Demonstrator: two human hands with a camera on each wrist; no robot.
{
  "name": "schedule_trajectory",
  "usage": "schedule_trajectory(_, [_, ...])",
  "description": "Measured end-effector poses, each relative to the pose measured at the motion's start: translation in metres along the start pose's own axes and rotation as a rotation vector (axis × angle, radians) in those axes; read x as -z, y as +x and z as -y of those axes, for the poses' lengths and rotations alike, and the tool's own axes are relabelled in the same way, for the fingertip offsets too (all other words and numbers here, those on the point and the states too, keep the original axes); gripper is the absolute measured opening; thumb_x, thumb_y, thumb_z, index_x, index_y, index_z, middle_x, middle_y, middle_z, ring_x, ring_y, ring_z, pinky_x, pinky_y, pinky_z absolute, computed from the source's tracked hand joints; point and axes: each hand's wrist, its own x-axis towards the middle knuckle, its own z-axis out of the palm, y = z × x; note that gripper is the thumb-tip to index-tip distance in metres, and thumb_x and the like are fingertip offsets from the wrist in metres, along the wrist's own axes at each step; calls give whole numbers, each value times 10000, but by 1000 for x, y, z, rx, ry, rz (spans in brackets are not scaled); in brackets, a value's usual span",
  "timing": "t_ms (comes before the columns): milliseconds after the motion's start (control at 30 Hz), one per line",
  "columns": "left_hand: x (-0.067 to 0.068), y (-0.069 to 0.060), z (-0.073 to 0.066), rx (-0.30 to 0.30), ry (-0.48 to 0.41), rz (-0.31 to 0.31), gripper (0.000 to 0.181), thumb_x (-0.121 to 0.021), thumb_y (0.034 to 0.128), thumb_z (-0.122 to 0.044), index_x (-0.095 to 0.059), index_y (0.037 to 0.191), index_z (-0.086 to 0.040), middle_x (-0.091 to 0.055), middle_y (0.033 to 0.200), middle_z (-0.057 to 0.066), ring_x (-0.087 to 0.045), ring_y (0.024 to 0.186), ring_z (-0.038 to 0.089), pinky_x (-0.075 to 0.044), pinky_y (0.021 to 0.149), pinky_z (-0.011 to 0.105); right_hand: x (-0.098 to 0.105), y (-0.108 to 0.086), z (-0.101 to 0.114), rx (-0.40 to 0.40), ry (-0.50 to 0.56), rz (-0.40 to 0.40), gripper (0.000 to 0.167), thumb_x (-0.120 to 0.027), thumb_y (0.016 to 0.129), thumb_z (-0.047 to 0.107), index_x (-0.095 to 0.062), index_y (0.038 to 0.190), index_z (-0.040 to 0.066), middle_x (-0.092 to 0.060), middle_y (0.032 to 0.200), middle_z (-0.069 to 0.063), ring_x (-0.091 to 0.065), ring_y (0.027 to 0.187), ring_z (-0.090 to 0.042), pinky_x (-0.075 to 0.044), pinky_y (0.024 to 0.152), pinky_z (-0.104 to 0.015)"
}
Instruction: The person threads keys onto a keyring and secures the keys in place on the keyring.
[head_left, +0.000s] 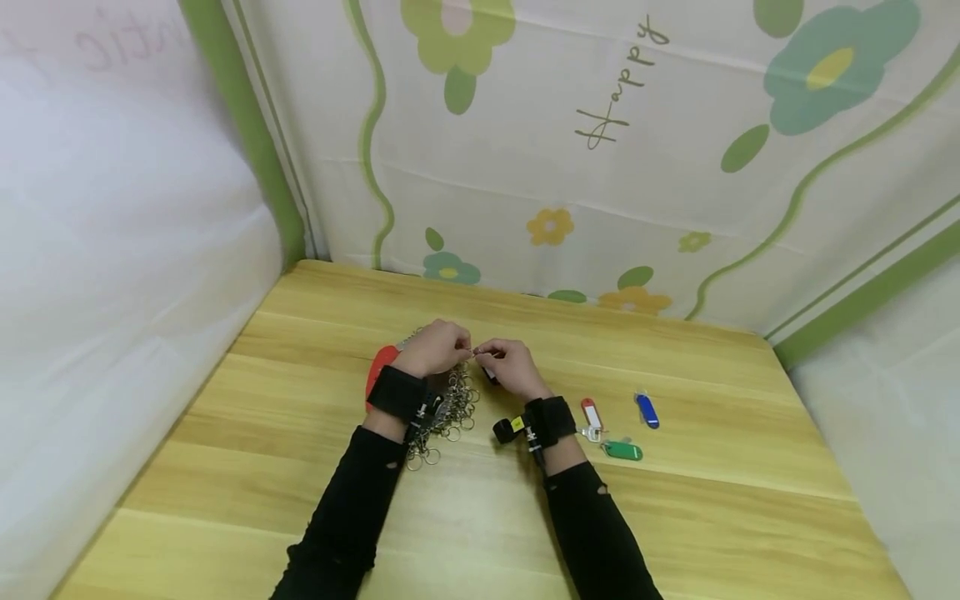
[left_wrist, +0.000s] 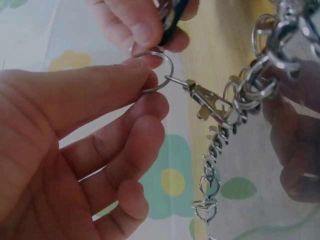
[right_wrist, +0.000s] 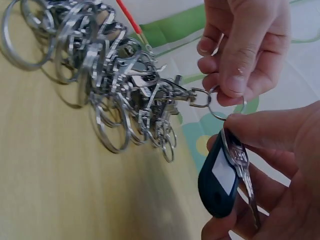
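Observation:
My left hand pinches a metal split ring between thumb and forefinger. A swivel clasp hangs from that ring and joins a bunch of linked clasps and rings. Close beside it, my right hand grips a dark teal key tag with a silver key against it. The tag's top, under my right thumb, is right by the split ring; whether it is threaded on cannot be told. In the head view the bunch hangs or lies beneath my left hand.
Right of my right wrist lie a red key tag, a blue key tag and a green key tag, with keys. A red flat object shows behind my left wrist. A flowered curtain borders the wooden table.

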Motion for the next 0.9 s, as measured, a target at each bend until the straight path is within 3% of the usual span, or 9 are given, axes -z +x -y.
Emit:
schedule_trajectory(167, [-1,2,0,-25,25,-17,119,-599,940,-145,-696,895,-94,-612,771,0,-524,623,157,-431,643,314,0,-2,4,29,-19,-18,152,-610,935,149,-710,1044,114,-647,1063,-29,-597,845,-177,-479,644,-322])
schedule_trajectory(400, [1,1,0,-16,25,-29,113,-605,934,-127,-688,860,-107,-625,782,7,-543,632,155,-450,666,320,-7,-1,9,104,-112,2,167,-583,955,207,-701,1039,124,-656,996,-17,-593,843,-165,-482,699,-314])
schedule_trajectory(633, [-2,-2,3,24,1,4,70,-622,923,-123,-680,890,-102,-624,835,18,-558,684,152,-458,667,319,-7,-2,3,42,-60,11,152,-547,975,199,-672,1027,130,-636,956,-12,-573,781,-165,-446,627,-327])
schedule_trajectory(900, [0,0,4,5,38,21,147,-576,953,-131,-673,863,-65,-563,740,11,-491,612,162,-379,627,308,-5,0,4,38,-54,11,130,-551,973,195,-655,1013,128,-626,935,-6,-564,775,-178,-446,648,-334])
